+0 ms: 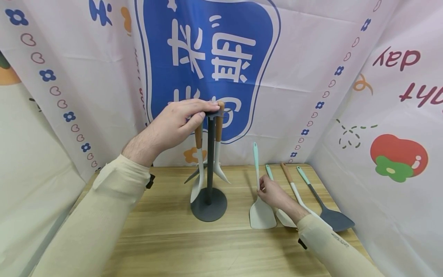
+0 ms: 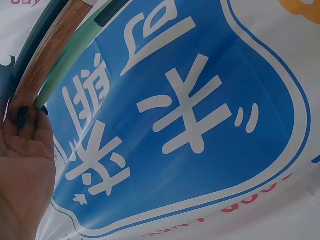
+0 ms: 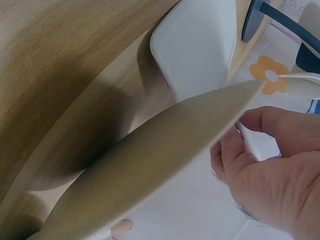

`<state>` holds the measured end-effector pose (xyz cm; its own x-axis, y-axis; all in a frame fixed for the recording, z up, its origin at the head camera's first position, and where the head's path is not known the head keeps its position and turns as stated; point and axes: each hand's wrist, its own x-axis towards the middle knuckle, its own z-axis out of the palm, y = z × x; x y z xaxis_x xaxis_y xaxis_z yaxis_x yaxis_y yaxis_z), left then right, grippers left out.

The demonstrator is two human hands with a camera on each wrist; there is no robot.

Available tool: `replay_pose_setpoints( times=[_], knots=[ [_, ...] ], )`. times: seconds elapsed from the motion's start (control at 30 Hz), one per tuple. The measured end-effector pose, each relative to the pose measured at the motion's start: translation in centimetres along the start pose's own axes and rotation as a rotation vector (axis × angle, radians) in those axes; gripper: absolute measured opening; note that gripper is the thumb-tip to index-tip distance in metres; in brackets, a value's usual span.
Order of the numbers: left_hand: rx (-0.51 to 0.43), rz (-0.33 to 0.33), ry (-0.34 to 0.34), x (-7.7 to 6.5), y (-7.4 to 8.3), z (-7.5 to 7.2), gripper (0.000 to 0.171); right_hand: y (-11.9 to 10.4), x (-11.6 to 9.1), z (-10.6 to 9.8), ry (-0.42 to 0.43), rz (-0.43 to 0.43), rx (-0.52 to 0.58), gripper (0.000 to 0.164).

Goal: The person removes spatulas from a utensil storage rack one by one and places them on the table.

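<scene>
My left hand (image 1: 176, 121) rests on the top of a dark grey utensil stand (image 1: 210, 165), its fingers stretched over it. Wooden-handled white utensils hang there, among them a left one (image 1: 200, 173) and a right one (image 1: 218, 157). Seen close in the left wrist view are a wooden handle (image 2: 42, 62) and a mint handle (image 2: 70, 55) above the left hand (image 2: 25, 165). On the right, my right hand (image 1: 275, 194) pinches the thin shaft of a white turner (image 1: 263, 215) with a mint handle. A second cream utensil head (image 3: 150, 155) fills the right wrist view's foreground.
Right of the pinched turner, a mint-handled white utensil (image 1: 285, 218), a wooden-handled white one (image 1: 299, 198) and a mint-handled grey turner (image 1: 333, 219) lie side by side on the wooden table (image 1: 173, 246). Printed cloth (image 1: 294, 46) hangs behind and at both sides.
</scene>
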<state>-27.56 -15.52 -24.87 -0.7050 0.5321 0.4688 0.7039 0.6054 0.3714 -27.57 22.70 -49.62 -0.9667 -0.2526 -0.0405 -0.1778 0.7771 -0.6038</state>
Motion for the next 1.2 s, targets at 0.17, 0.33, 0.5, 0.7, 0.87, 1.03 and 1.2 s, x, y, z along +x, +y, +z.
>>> replay_pose_setpoints(
  times=[0.17,0.33,0.5,0.7,0.87,1.03,1.2],
  knots=[
    [-0.001,0.001,0.001,0.0,0.0,0.0,0.046,0.1,0.3,0.2,-0.032,0.039,-0.009,0.024],
    [0.0,0.004,0.004,0.0,0.0,0.0,0.046,0.5,0.4,0.3,-0.074,0.058,0.003,0.023],
    [0.0,0.004,0.005,0.0,0.0,0.1,0.046,2.8,1.2,0.9,-0.098,0.002,0.019,0.022],
    [-0.001,0.008,0.008,0.1,0.0,0.1,0.046,1.7,1.3,0.9,-0.114,0.071,0.006,0.025],
    [0.002,0.0,0.005,0.0,0.0,0.1,0.046,8.4,5.3,3.6,-0.131,0.032,-0.058,0.025],
    [0.002,-0.009,-0.003,0.0,0.0,0.1,0.046,11.4,7.5,4.9,-0.171,0.067,-0.079,0.026],
    [-0.001,-0.007,-0.005,-0.1,0.1,0.0,0.046,8.5,5.9,4.0,-0.18,0.096,-0.116,0.03]
  ],
)
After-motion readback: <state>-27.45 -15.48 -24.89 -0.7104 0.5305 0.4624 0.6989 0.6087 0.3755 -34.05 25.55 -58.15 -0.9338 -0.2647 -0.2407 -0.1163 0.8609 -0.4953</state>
